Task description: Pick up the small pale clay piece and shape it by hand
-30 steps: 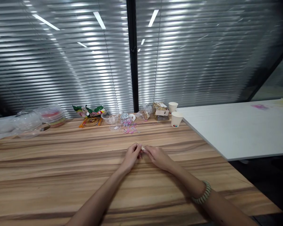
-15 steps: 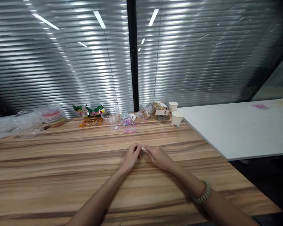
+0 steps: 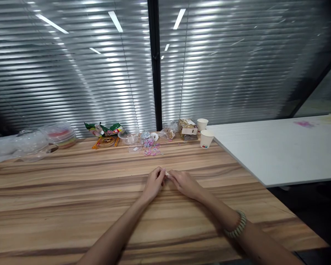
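Observation:
Both my hands meet over the middle of the wooden table (image 3: pixel 79 206), with their fingertips almost touching. Between them is a small whitish piece (image 3: pixel 167 173), too small and too covered to name. My left hand (image 3: pixel 155 180) is closed, its thumb and fingers pinched at the left end of the piece. From the other side, my right hand (image 3: pixel 184 182) pinches the right end, fingers bent and pressed together. A braided bracelet (image 3: pixel 237 225) circles my right wrist.
Along the far edge lie plastic wrapping (image 3: pixel 30 143), stacked containers (image 3: pixel 61 135), a green snack packet (image 3: pixel 107 129), a clear bowl (image 3: pixel 129 138), pink and purple bits (image 3: pixel 152 150), a small box (image 3: pixel 188 129) and a paper cup (image 3: pixel 206 139). A white table (image 3: pixel 281 151) adjoins on the right.
Both hands keep the same pinch at the same spot. The view has shifted very slightly; nothing else visibly differs.

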Available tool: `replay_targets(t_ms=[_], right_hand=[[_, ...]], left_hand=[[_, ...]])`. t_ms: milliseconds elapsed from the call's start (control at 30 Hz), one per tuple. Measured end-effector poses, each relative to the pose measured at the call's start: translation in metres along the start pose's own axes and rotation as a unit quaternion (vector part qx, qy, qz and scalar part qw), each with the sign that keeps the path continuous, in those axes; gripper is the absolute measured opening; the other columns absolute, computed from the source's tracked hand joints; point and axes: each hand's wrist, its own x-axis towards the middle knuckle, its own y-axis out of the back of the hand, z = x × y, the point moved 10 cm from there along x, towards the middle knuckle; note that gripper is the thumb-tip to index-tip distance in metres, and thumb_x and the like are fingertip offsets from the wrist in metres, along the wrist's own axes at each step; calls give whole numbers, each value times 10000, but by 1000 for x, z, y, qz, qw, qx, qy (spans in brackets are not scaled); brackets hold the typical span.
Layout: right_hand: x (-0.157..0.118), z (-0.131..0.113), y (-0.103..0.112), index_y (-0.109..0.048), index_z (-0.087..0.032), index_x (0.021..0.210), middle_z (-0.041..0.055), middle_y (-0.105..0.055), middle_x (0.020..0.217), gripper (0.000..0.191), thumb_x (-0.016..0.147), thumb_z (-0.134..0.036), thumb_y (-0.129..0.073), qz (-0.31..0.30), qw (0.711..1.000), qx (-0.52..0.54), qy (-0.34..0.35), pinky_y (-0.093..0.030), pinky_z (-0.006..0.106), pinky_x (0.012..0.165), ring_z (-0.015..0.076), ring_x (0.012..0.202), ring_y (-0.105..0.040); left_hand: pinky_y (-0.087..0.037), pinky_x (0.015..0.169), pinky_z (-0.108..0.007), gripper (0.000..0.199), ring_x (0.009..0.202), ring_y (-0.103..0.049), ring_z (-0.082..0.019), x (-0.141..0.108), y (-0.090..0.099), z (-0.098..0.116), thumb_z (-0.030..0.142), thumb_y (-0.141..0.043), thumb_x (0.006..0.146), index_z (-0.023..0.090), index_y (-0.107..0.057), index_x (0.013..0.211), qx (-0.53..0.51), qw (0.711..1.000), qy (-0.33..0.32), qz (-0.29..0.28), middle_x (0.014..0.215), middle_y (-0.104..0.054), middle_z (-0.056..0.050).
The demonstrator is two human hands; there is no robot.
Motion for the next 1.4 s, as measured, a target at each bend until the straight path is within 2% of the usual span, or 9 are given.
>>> replay_targets(t_ms=[333, 1400], right_hand=[[1, 0, -1, -491, -179, 876, 45, -613, 784, 227, 914, -243, -277, -4, 1000, -7, -4, -318, 236, 582, 156, 693, -559], [-1, 3, -6, -508, -162, 929, 64, -628, 797, 254, 921, -272, -278, -43, 999, -14, -23, -312, 228, 597, 152, 708, -570]], left_hand=[[-349, 539, -215, 329, 512, -462, -98, -3, 1, 5, 425, -353, 836, 171, -445, 649, 15, 1000, 0, 0, 556, -467, 34], [-370, 533, -215, 344, 525, -478, -104, 1, -2, -2, 423, -349, 830, 160, -470, 644, 16, 1000, 6, -12, 578, -507, 9]])
